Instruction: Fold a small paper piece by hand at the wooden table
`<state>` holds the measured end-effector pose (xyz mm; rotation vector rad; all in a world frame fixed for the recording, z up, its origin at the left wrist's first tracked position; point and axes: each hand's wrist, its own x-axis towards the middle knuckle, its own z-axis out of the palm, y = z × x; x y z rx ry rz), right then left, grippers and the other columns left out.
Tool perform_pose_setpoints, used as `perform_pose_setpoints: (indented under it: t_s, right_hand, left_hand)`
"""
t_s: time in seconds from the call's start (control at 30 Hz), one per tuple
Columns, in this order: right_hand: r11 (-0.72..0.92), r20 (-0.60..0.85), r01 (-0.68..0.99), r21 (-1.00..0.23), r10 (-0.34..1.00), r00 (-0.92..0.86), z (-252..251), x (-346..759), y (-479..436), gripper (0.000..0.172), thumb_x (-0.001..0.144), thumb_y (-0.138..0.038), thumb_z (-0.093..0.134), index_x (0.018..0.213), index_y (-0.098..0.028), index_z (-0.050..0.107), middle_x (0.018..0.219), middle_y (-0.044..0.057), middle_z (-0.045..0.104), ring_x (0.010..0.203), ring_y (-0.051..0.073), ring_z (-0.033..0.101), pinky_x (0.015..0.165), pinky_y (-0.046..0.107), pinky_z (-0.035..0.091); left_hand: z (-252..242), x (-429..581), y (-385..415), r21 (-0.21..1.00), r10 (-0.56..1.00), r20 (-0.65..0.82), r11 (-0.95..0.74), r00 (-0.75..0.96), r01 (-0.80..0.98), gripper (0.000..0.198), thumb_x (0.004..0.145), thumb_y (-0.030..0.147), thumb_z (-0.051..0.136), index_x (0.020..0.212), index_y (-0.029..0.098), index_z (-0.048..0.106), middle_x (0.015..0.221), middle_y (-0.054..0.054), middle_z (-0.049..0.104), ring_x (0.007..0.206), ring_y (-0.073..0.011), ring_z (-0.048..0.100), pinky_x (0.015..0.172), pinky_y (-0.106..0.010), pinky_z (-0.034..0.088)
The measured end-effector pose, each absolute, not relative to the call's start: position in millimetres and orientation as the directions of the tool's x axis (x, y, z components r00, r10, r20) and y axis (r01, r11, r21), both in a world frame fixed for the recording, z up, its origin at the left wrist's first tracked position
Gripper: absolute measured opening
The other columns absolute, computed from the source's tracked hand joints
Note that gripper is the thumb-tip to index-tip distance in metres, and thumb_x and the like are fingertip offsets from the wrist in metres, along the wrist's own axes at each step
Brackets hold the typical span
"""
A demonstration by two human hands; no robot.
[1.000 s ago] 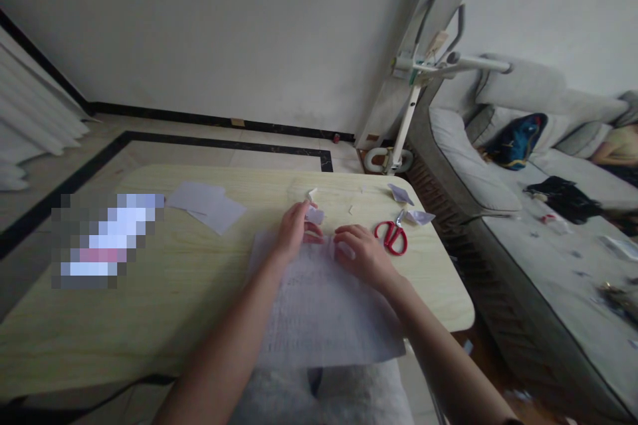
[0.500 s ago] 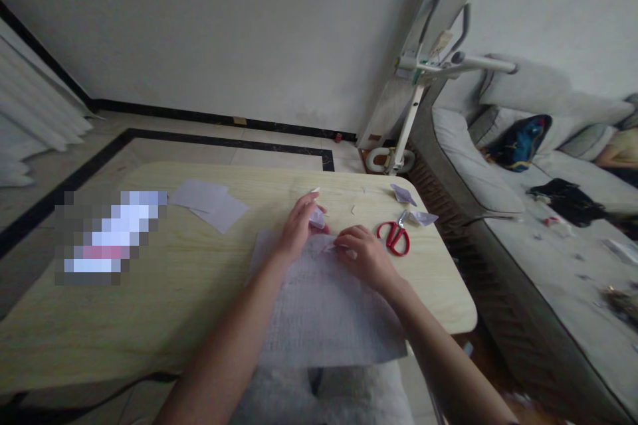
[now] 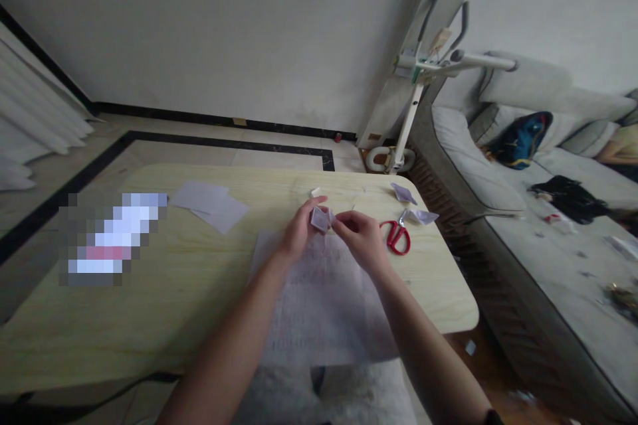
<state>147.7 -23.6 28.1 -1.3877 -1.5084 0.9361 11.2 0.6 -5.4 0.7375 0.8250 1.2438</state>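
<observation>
A small folded paper piece (image 3: 319, 219), pale lilac with an open boxy face, sits in the fingers of my left hand (image 3: 298, 231). My right hand (image 3: 361, 232) pinches at its right side, fingertips closed on a paper edge. Both hands are above the far part of a large printed sheet (image 3: 329, 305) that hangs over the near table edge. Red-handled scissors (image 3: 397, 237) lie to the right of my right hand. Beyond them rest two folded paper pieces (image 3: 403, 193), (image 3: 423, 216). A small white scrap (image 3: 315, 192) lies just past my left fingertips.
Loose pale paper sheets (image 3: 212, 204) lie on the wooden table (image 3: 199, 305), left of the hands. A blurred-out object (image 3: 114, 236) is at the far left. Right of the table stand a grey sofa (image 3: 538, 265) and white exercise equipment (image 3: 411, 119). Part of a person (image 3: 621, 149) shows at the right edge.
My right hand has lifted from the printed sheet and moved up to the folded piece in my left hand. That piece now shows its open boxy face.
</observation>
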Motion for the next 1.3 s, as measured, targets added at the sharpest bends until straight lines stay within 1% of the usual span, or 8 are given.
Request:
perform_pose_setpoints:
  t_s: [0.17,0.33,0.53,0.67,0.87,0.97,1.07,1.3]
  right_hand:
    - [0.062,0.064,0.370,-0.927,0.998,-0.007,25,144,-18,0.016,0.075,-0.029,0.065,0.077,-0.015,0.071,0.070,0.005,0.071,0.062,0.016,0.061,0.059,0.028,0.045]
    - [0.068,0.062,0.399,-0.914,0.998,-0.028,24,146,-17,0.019,0.076,-0.031,0.063,0.078,-0.015,0.074,0.072,0.005,0.072,0.064,0.016,0.061,0.062,0.029,0.045]
    - [0.009,-0.003,0.279,-0.960,0.999,-0.043,23,152,-12,0.020,0.071,-0.033,0.066,0.073,-0.014,0.072,0.064,0.002,0.067,0.059,0.014,0.056,0.058,0.028,0.042]
    - [-0.046,-0.049,0.136,-0.990,0.999,-0.017,18,156,-8,0.021,0.067,-0.035,0.069,0.075,-0.015,0.068,0.055,-0.002,0.059,0.050,0.011,0.048,0.050,0.025,0.038]
    - [0.014,0.014,0.047,-0.999,1.000,-0.006,10,158,-6,0.024,0.066,-0.034,0.071,0.073,-0.020,0.053,0.056,-0.006,0.052,0.048,0.009,0.045,0.048,0.023,0.035]
    - [0.036,0.032,0.089,-0.995,0.999,-0.044,9,158,-6,0.021,0.067,-0.034,0.070,0.073,-0.019,0.057,0.060,-0.004,0.055,0.052,0.010,0.048,0.050,0.024,0.038]
    - [0.093,0.093,0.225,-0.970,0.996,-0.012,9,157,-8,0.017,0.069,-0.031,0.067,0.078,-0.018,0.060,0.068,0.000,0.060,0.056,0.012,0.051,0.053,0.026,0.040]
    - [0.194,0.214,0.477,-0.857,0.977,-0.012,10,154,-14,0.005,0.076,-0.023,0.061,0.078,-0.018,0.062,0.070,0.001,0.064,0.060,0.014,0.054,0.057,0.027,0.042]
  left_hand:
    - [-11,11,1,0.848,0.981,-0.125,0.182,0.145,-0.499,0.035,0.085,0.039,0.052,0.112,0.019,0.062,0.088,-0.004,0.067,0.071,-0.0153,0.061,0.062,-0.026,0.046]
    - [-15,11,2,0.831,0.977,-0.121,0.197,0.176,-0.520,0.036,0.086,0.035,0.050,0.115,0.016,0.060,0.092,-0.006,0.069,0.075,-0.0159,0.063,0.065,-0.027,0.048]
    - [-23,10,5,0.861,0.974,-0.105,0.191,0.203,-0.472,0.041,0.084,0.031,0.052,0.123,0.017,0.057,0.101,-0.007,0.068,0.088,-0.0186,0.064,0.075,-0.029,0.050]
    - [-22,9,4,0.922,0.987,-0.071,0.121,0.146,-0.368,0.036,0.084,0.032,0.055,0.117,0.019,0.059,0.105,-0.007,0.066,0.088,-0.0182,0.064,0.073,-0.028,0.051]
    - [-13,8,-2,0.943,0.982,-0.037,0.096,0.186,-0.317,0.032,0.087,0.038,0.056,0.111,0.019,0.064,0.109,-0.009,0.066,0.096,-0.0210,0.063,0.078,-0.030,0.052]
    - [-11,8,-3,0.960,0.986,-0.052,0.093,0.159,-0.263,0.031,0.086,0.036,0.058,0.111,0.020,0.066,0.119,-0.009,0.065,0.107,-0.0234,0.060,0.087,-0.033,0.050]
    - [-11,8,-2,0.966,0.986,-0.037,0.076,0.161,-0.246,0.031,0.087,0.036,0.057,0.112,0.021,0.067,0.125,-0.009,0.063,0.114,-0.0248,0.058,0.095,-0.037,0.047]
    - [-9,9,-5,0.961,0.988,-0.055,0.091,0.145,-0.260,0.032,0.087,0.036,0.058,0.113,0.019,0.067,0.130,-0.010,0.061,0.120,-0.0262,0.055,0.096,-0.038,0.047]
